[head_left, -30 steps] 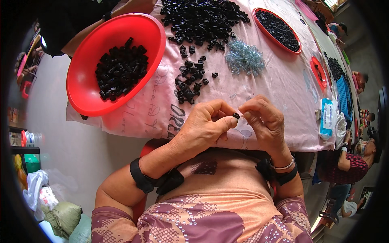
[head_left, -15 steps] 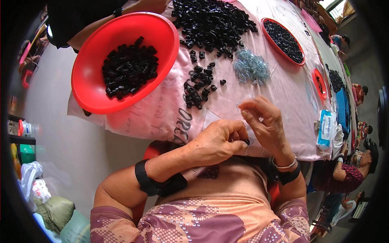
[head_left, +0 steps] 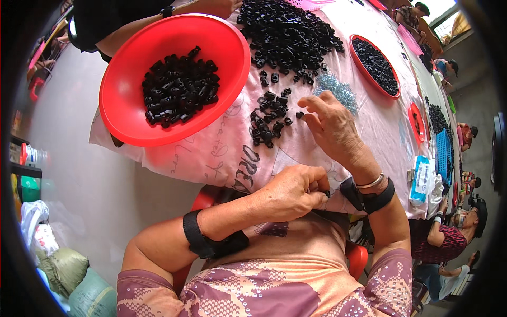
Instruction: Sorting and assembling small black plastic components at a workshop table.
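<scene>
at a pink-clothed table (head_left: pixel 388 140), the left hand (head_left: pixel 293 193) pinches a small black piece (head_left: pixel 327 194), held low by the near edge, probably to keep it steady close to the body. the right hand (head_left: pixel 334 127) has thumb and fingers parted, nothing visible between them, just beside a loose black part (head_left: pixel 299 114) and partly in front of clear bluish bits (head_left: pixel 344 94). a small black cluster (head_left: pixel 270 117) lies ahead, likely for easy reach; a red basin (head_left: pixel 124 95) gathers more.
</scene>
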### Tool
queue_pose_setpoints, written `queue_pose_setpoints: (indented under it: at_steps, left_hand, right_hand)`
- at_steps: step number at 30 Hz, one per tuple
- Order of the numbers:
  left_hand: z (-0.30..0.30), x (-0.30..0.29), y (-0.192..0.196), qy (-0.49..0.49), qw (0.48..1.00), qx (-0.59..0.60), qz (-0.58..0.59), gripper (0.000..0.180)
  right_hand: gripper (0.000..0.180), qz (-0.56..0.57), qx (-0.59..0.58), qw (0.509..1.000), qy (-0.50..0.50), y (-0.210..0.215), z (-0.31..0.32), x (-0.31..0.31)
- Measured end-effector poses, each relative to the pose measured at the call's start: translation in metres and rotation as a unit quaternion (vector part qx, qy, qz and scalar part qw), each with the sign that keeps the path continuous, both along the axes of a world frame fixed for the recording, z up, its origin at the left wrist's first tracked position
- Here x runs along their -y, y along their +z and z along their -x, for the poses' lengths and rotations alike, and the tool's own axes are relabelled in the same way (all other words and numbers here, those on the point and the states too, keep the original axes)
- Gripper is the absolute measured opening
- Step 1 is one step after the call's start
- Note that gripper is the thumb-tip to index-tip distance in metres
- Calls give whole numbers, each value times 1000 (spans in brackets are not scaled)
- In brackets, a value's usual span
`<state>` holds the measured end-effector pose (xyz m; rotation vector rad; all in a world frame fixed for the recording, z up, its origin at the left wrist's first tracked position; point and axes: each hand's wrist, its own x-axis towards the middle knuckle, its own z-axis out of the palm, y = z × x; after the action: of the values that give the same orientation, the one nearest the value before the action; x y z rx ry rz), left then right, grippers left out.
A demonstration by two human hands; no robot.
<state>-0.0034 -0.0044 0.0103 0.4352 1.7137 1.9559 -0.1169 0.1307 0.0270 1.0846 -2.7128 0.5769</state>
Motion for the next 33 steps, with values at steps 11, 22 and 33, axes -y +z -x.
queue_pose_setpoints:
  at_steps: [11, 22, 33]
  left_hand:
    - [2, 0, -7, 1, 999, 35, -35, 12]
    - [9, 8, -1, 66, 975, 168, -129, 17]
    - [8, 5, -3, 77, 984, 145, -70, 16]
  right_hand:
    - [15, -15, -7, 999, 32, 5, -15, -16]
    - [15, 364, 358, 851, -124, 0, -79, -75]
    - [18, 431, 380, 814, -84, -6, -90, -65]
